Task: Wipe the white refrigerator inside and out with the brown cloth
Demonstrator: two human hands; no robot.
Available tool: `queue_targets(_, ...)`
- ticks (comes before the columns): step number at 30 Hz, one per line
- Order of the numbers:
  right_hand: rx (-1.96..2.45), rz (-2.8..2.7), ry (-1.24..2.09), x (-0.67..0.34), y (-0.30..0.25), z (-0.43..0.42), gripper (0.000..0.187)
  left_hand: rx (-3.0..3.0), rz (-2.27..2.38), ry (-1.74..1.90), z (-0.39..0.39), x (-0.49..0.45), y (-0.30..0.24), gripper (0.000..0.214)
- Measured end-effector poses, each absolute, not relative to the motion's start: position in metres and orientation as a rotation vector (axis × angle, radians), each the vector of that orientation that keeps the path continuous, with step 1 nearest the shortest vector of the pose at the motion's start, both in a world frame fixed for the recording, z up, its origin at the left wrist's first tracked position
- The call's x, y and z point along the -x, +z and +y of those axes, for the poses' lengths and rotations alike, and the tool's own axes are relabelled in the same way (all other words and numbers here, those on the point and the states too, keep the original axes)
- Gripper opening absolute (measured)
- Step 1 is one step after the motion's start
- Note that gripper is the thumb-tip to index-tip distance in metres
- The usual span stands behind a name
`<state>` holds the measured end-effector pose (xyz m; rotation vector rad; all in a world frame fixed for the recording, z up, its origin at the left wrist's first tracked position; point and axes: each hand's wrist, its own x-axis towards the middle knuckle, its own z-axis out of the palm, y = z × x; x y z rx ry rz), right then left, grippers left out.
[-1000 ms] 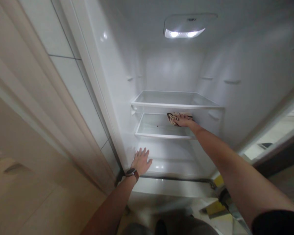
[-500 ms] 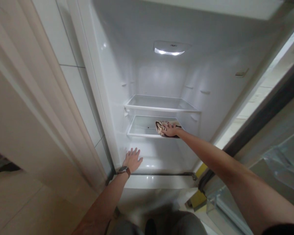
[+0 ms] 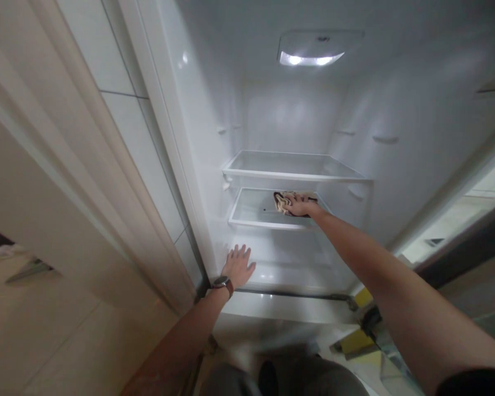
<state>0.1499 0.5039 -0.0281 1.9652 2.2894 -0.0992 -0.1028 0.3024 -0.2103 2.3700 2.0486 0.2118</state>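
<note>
I look into an open, lit refrigerator. My right hand [image 3: 302,205] presses a crumpled beige and brown cloth [image 3: 284,201] onto the lower glass shelf [image 3: 251,212], fingers curled over it. A small dark speck lies on that shelf left of the cloth. My left hand [image 3: 238,265], with a watch at the wrist, lies flat with fingers spread on the white bottom surface [image 3: 289,272] near the left inner wall. The upper glass shelf [image 3: 292,165] sits just above my right hand.
The fridge's interior light [image 3: 309,55] glows at the top. A tiled wall [image 3: 119,110] and a pale door frame stand on the left. The fridge door edge and yellow objects [image 3: 355,338] are at the lower right. My dark trousers show at the bottom.
My right hand has slid the cloth back and forth on the lower shelf, ending slightly left of a second ago. The left hand stays planted; the camera view swung down and back.
</note>
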Motion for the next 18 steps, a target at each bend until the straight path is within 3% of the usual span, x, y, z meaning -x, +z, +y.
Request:
queue_targets(5, -1.991, 2.315, -0.13, -0.136, -0.027, 0.535, 0.079, -2.371, 2.041, 0.233, 0.299, 0.103, -0.209, 0.068)
queue_targets(11, -2.079, 2.32, -0.087, -0.122, -0.035, 0.572, 0.082, -2.352, 1.986, 0.215, 0.297, 0.104, -0.204, 0.086)
queue_targets(18, -2.129, 2.342, -0.136, -0.115, -0.036, 0.557, 0.08, -2.349, 1.979, 0.239, 0.298, 0.104, -0.206, 0.086)
